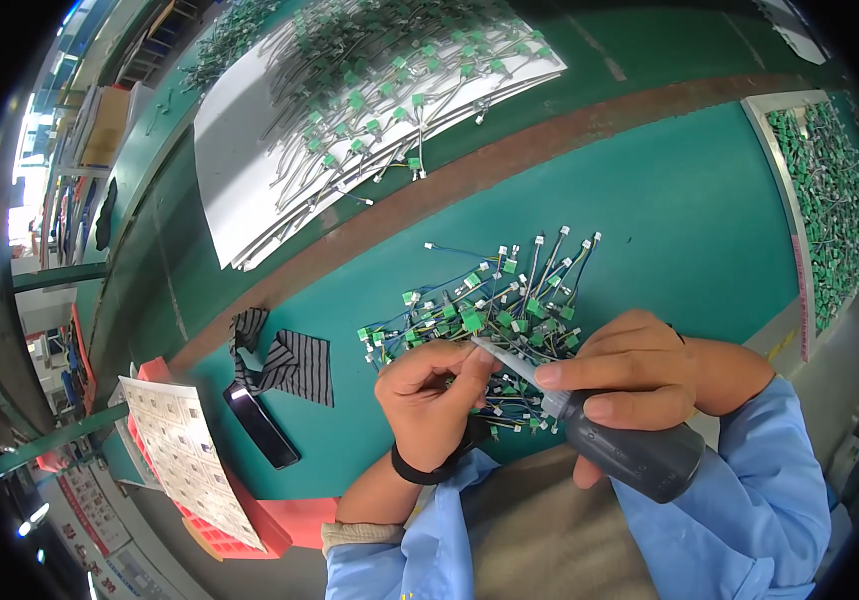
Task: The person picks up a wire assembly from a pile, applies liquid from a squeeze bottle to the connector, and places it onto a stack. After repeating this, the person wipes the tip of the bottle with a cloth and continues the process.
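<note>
My right hand (639, 362) is wrapped round a dark grey squeeze bottle (644, 455), tilted so its pale tapered nozzle (511, 363) points up and left. The nozzle's tip reaches the fingertips of my left hand (434, 392), which is closed in a pinch. Whatever those fingers hold is too small and hidden to make out. Just beyond both hands, a loose pile of wired green connectors (472, 320) lies on the green table mat (684, 190). Their thin wires end in small white plugs, and part of the pile is hidden behind my hands.
Left of the pile lie a striped cloth (299, 367) and a black phone (261, 428). A printed sheet (189, 450) leans over a red bin (284, 522). Farther back, white sheets (234, 185) carry many more wired connectors. A full box (787, 170) stands at right.
</note>
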`<state>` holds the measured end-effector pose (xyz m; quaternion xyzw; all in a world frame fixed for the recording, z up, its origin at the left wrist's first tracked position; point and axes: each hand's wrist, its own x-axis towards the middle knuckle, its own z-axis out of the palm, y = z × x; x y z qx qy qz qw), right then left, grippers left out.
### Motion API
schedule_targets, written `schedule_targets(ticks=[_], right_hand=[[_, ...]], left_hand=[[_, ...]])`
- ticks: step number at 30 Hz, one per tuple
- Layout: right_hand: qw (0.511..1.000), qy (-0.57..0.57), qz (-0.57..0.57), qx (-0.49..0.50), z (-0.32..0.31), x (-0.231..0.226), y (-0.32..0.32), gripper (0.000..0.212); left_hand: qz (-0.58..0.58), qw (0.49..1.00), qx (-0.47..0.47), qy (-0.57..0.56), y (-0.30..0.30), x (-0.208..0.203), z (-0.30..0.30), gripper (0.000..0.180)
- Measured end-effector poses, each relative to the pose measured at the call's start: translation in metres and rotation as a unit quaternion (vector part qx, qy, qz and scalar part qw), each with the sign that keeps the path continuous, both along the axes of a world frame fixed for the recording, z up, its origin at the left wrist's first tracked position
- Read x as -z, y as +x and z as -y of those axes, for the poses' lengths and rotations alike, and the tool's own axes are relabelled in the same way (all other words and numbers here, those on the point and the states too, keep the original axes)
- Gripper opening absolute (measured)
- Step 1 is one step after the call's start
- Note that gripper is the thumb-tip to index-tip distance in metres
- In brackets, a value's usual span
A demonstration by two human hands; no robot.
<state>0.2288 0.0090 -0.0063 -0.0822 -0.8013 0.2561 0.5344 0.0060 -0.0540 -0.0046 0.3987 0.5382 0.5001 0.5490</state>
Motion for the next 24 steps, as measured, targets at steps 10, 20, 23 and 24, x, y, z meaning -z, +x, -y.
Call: schedule_targets(ticks=[10,20,23,24], right_hand=[[1.000,0.002,0.004,0.006,0.0001,-0.0008,-0.0001,0.071],[1.000,0.010,0.000,0.014,0.0001,-0.0004,0.0002,0.071],[1.000,0.011,0.001,0.009,0.0002,-0.0005,-0.0003,0.071],[1.000,0.010,0.001,0.011,0.0004,-0.0004,0.0005,0.071]], left_hand=[[-0.055,0.998,-0.002,0.044,0.0009,0.0018,-0.0006,0.004],[-0.062,0.998,-0.004,0.031,0.0008,0.0013,-0.0002,0.003],[-0.054,0.998,-0.017,0.020,0.0011,0.0006,0.0002,0.004],[-0.058,0.998,-0.017,0.020,0.0015,0.0003,0.0000,0.005]])
